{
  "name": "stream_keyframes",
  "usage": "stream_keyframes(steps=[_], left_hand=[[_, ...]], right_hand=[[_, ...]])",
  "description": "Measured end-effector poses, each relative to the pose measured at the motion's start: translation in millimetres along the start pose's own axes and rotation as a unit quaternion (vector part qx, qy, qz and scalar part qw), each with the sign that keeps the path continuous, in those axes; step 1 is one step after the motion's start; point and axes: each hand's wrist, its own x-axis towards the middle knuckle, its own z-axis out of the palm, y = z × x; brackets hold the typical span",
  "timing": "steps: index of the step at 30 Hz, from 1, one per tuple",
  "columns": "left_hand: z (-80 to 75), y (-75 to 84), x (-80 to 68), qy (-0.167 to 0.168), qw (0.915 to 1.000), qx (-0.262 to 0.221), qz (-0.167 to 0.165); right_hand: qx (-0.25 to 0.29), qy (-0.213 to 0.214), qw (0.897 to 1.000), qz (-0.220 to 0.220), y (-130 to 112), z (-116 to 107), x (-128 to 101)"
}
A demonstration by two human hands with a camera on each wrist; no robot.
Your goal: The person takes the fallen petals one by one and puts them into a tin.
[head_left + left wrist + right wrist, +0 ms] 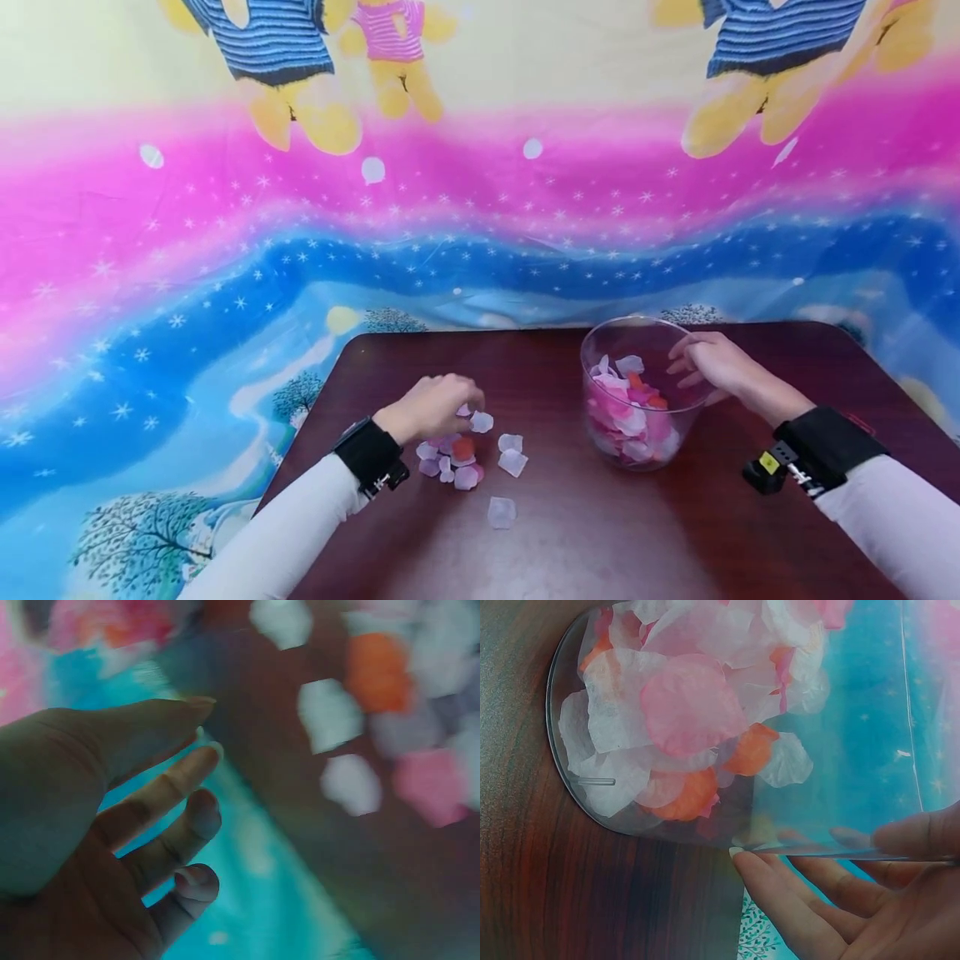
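Note:
My left hand (438,404), fingers loosely bent, is over a small pile of artificial flower petals (463,450) in white, pink and orange. In the left wrist view nothing shows between its thumb (161,724) and fingers; loose white petals (330,716) lie beyond them. My right hand (720,367) holds the right side of a clear plastic container (633,325) near its rim. Its thumb (922,832) overlaps the wall in the right wrist view, with the other fingers spread along the side. Pink, white and orange petals (622,412) partly fill the upright container.
Several loose petals lie between pile and container, among them a pale one (513,462). Another petal (502,512) is nearer the front of the dark brown table (585,542). A printed cloth backdrop (480,183) hangs right behind the table's far edge.

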Motion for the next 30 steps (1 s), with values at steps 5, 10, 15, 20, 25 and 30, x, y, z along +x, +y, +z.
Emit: stream_keyframes(steps=[5,10,15,20,25,30], left_hand=[[42.5,-11.9,-13.4,-0.033,0.9980,-0.039,-0.037],[55.1,-20.2,-6.8,-0.027,0.9962,-0.069,-0.045],[54.1,-22.0,-1.0,-0.026,0.9948,-0.081,-0.056],[49.9,-22.5,-0.3,-0.038,0.9945,-0.069,-0.069],[51.6,-23.1,-0.4,-0.052,0.9932,-0.077,-0.070],[50.5,-23.4,2.3,-0.044,0.9934,-0.087,-0.060]], right_hand=[[-0.002,-0.002,1.000,0.007,5.2,5.0,0.3],[-0.001,0.003,1.000,0.004,3.3,0.0,2.9],[0.006,-0.001,1.000,0.005,3.0,-0.8,6.8],[0.011,-0.002,1.000,0.009,2.2,0.2,7.7],[0.006,0.000,1.000,0.007,2.6,-0.5,7.7],[0.006,0.003,1.000,0.007,2.8,-1.2,8.4]])
